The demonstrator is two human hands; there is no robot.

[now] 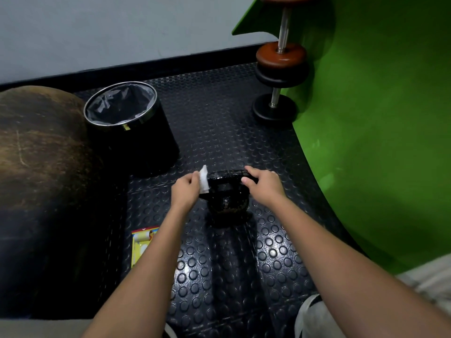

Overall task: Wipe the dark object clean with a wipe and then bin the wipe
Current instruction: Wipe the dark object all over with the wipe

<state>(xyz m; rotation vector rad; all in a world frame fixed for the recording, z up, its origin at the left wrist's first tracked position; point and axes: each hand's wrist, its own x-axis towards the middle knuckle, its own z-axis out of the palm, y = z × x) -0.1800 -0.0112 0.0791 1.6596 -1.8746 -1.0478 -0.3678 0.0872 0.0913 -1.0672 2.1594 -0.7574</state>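
Glossy black kettlebell [228, 203] on studded rubber floor [244, 264]: our right hand [264, 185] clasps its handle; our left hand [186, 191] pinches a white wipe [203, 179] against it.

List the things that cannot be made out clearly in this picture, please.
- Head view: the lower body of the dark object merges with its shadow on the floor.
- Its handle is partly covered by the right hand.
- The wipe is partly hidden by the left hand.
- The yellow packet is cut by the left forearm; its print is unreadable.
- The bin bottom is hidden by its liner.
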